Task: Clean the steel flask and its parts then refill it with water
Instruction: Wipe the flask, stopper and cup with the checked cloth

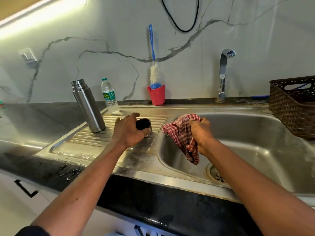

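Note:
The steel flask (88, 106) stands upright and uncapped on the ribbed drainboard (95, 138), left of centre. My left hand (127, 131) grips the flask's cup-shaped cap (143, 125), its dark inside facing up and to the right, just above the drainboard. My right hand (201, 133) holds a red-and-white checked cloth (182, 133) over the left rim of the sink basin (255, 138); part of the cloth hangs down below the hand. A clear plastic water bottle (110, 97) with a green cap stands behind the flask.
A red cup (156, 95) holding a blue-handled bottle brush (154, 72) stands against the marble backsplash. The chrome tap (223, 72) rises behind the basin. A brown woven basket (293, 106) sits at the right. The black counter (42, 169) is wet at the front left.

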